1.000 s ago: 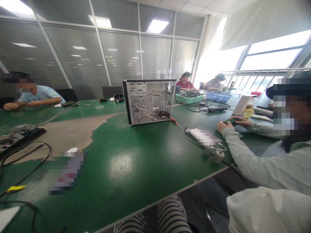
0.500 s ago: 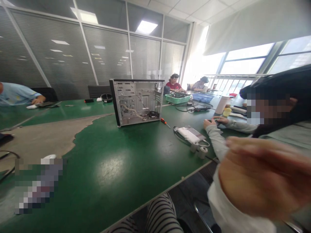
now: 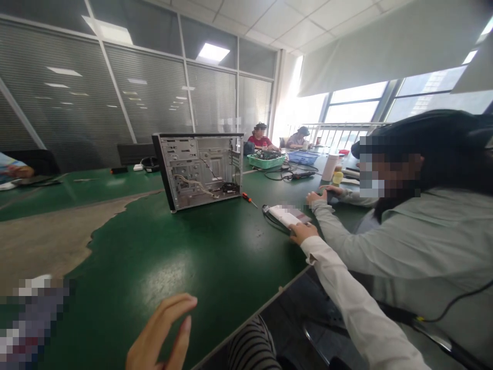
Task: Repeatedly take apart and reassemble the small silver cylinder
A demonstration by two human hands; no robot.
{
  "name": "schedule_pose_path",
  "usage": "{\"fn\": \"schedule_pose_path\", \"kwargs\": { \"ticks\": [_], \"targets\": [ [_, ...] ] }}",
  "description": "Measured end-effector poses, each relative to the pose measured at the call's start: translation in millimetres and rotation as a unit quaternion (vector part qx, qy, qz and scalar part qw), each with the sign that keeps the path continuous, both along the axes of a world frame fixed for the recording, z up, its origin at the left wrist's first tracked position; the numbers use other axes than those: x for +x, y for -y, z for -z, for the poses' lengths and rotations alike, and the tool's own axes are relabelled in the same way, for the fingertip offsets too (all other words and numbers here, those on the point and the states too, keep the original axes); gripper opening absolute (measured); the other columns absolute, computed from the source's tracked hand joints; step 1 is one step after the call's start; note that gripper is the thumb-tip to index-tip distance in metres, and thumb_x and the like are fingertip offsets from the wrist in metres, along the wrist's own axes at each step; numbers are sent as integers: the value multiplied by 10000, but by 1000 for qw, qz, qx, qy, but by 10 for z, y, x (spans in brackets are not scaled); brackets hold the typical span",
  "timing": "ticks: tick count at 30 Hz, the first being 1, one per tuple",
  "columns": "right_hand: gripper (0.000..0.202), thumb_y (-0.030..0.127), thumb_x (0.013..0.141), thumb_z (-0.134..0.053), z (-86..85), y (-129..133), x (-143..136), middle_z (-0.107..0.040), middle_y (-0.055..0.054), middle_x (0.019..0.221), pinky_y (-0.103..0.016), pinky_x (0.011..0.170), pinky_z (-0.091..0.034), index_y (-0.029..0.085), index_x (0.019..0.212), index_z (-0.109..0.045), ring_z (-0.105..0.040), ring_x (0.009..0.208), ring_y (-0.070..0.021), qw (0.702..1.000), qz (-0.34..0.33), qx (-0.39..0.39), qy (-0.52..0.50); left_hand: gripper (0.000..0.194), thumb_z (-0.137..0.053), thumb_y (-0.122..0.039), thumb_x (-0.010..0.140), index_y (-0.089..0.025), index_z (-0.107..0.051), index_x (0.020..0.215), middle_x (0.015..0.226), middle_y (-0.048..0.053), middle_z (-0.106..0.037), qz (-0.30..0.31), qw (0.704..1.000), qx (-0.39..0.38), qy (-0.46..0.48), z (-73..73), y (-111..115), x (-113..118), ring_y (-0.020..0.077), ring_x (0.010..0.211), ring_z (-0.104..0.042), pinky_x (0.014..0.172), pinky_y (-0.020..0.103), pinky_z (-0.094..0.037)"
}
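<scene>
My right hand (image 3: pixel 303 233) reaches out across the table, its curled fingers at the near end of a white flat device (image 3: pixel 283 215) with a dark cable. Whatever lies under that palm is hidden. Low in the view is my left hand (image 3: pixel 165 331), raised over the near part of the table with thumb and fingers apart and nothing between them. Further off, an open computer case (image 3: pixel 204 169) stands upright, its bare metal inside and loose wires showing. An orange-and-black screwdriver (image 3: pixel 249 199) lies by its right corner.
A co-worker in a pale sleeve (image 3: pixel 346 231) sits close on the right, hands on the table. A green basket (image 3: pixel 265 162) and a blue basket (image 3: pixel 303 158) stand behind, near cables and a white bottle (image 3: pixel 329 168). The green table (image 3: pixel 215 257) has a worn grey patch.
My right hand has gone from close to the camera out to the white device, covering the spot where two metal cylinders stood. My left hand has come into view. The view has turned right.
</scene>
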State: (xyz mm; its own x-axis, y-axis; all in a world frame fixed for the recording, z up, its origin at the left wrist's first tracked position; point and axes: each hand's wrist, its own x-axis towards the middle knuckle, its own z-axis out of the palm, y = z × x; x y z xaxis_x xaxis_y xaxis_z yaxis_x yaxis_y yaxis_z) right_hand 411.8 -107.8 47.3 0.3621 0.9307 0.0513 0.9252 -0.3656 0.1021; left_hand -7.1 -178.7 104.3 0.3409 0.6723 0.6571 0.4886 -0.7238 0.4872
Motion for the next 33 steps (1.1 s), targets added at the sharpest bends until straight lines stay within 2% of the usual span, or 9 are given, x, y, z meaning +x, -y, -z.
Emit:
{"fn": "schedule_pose_path", "kwargs": {
  "ticks": [2, 4, 8, 11, 15, 19, 23, 28, 33],
  "targets": [
    [375, 297, 671, -532, -40, -12, 17, -545, -107, 1005, -396, 826, -262, 208, 1034, -503, -501, 927, -232, 1000, -12, -7, 3, 197, -464, -252, 724, -224, -547, 900, 928, 23, -590, -14, 999, -28, -24, 34, -118, 27, 167, 871, -554, 765, 261, -466],
    [355, 278, 661, -544, -85, -31, -12, -551, -123, 997, -385, 842, -255, 181, 1002, -524, -504, 927, -238, 999, -32, -11, 6, 190, -453, -276, 732, -213, -550, 882, 922, 30, -590, -23, 997, -64, -31, 139, -262, 39, 171, 867, -554, 774, 277, -460],
    [313, 268, 662, -551, -154, -107, -262, -565, -119, 976, -351, 894, -216, 175, 961, -536, -499, 944, -222, 994, -106, -6, 3, 209, -434, -313, 732, -196, -554, 857, 882, 49, -597, -1, 989, -146, -39, 368, -584, 137, 179, 804, -566, 720, 298, -476],
    [368, 293, 672, -547, -178, -210, -642, -569, -112, 967, -328, 885, -237, 168, 1014, -493, -500, 944, -213, 984, -177, 4, -7, 229, -432, -303, 724, -193, -544, 890, 881, 53, -598, 17, 979, -200, -41, 517, -836, 286, 181, 806, -567, 730, 319, -470],
    [553, 349, 673, -550, -170, -418, -1308, -565, -61, 984, -297, 861, -269, 215, 1164, -334, -501, 945, -176, 959, -279, 23, -36, 341, -474, -270, 675, -187, -487, 1006, 940, 56, -579, 19, 968, -246, -35, 714, -1151, 472, 186, 891, -545, 775, 341, -444],
    [669, 330, 645, -577, -81, -692, -1959, -563, -72, 988, -322, 810, -314, 193, 1211, -247, -516, 914, -191, 899, -398, 107, -149, 522, -529, -271, 631, -165, -376, 1119, 1076, 88, -509, 25, 970, -242, -17, 896, -1444, 536, 209, 1016, -475, 848, 370, -386],
    [655, 323, 635, -578, 120, -973, -2389, -561, -75, 985, -330, 795, -345, 178, 1199, -278, -513, 911, -206, 864, -410, 178, -232, 455, -510, -243, 626, -133, -405, 1056, 1041, 99, -497, -50, 980, -182, -57, 1009, -1737, 482, 232, 991, -469, 858, 387, -362],
    [676, 391, 637, -569, 331, -1135, -2497, -522, -88, 1031, -328, 783, -382, 168, 1209, -284, -484, 935, -209, 832, -383, 232, -326, 349, -435, -138, 596, -162, -478, 942, 954, 61, -511, -105, 975, -178, -76, 1015, -1970, 404, 212, 927, -492, 824, 338, -385],
    [505, 314, 673, -534, 291, -1097, -2415, -491, -49, 1014, -282, 799, -386, 226, 1145, -376, -467, 922, -168, 799, -421, 262, -341, 278, -456, -174, 584, -180, -521, 854, 891, 37, -548, -80, 976, -193, -60, 970, -2012, 380, 205, 857, -525, 757, 324, -420]
  ]
}}
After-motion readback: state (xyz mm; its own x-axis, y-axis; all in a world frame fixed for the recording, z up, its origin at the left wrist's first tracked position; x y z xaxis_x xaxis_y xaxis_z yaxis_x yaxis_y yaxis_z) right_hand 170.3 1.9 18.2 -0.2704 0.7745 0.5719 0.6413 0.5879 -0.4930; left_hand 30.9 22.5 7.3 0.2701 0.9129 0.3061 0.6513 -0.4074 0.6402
